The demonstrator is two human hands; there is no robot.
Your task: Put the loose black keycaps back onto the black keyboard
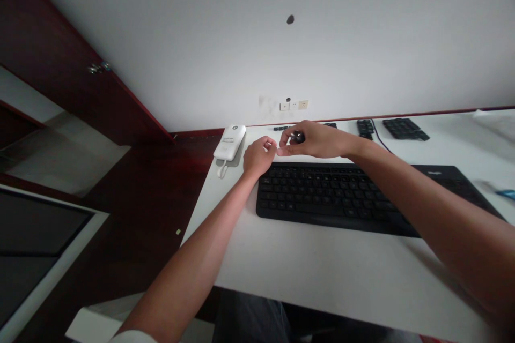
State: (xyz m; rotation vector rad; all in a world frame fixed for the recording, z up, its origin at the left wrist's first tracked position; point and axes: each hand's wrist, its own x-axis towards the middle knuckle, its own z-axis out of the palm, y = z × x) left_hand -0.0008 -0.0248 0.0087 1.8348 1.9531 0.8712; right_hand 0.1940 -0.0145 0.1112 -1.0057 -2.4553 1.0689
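Observation:
My left hand (258,157) is closed in a pinch just past the keyboard's far left corner; whatever its fingertips hold is too small to make out. Close beside it, nearly fingertip to fingertip, my right hand (316,140) curls above the keyboard's back edge. A small dark shiny object (298,136) shows inside its bent fingers, its kind unclear. Below both hands lies the black keyboard (322,193), with my right forearm crossing over its right half. Groups of loose black keycaps (404,128) lie behind it, some partly hidden by my right hand.
A white power bank (230,142) with a short strap-like cable stands at the white desk's (306,262) left edge. A dark cable (380,136) runs behind the keyboard. Wall sockets (293,105) sit above the desk's back edge. A blue item (506,193) lies far right.

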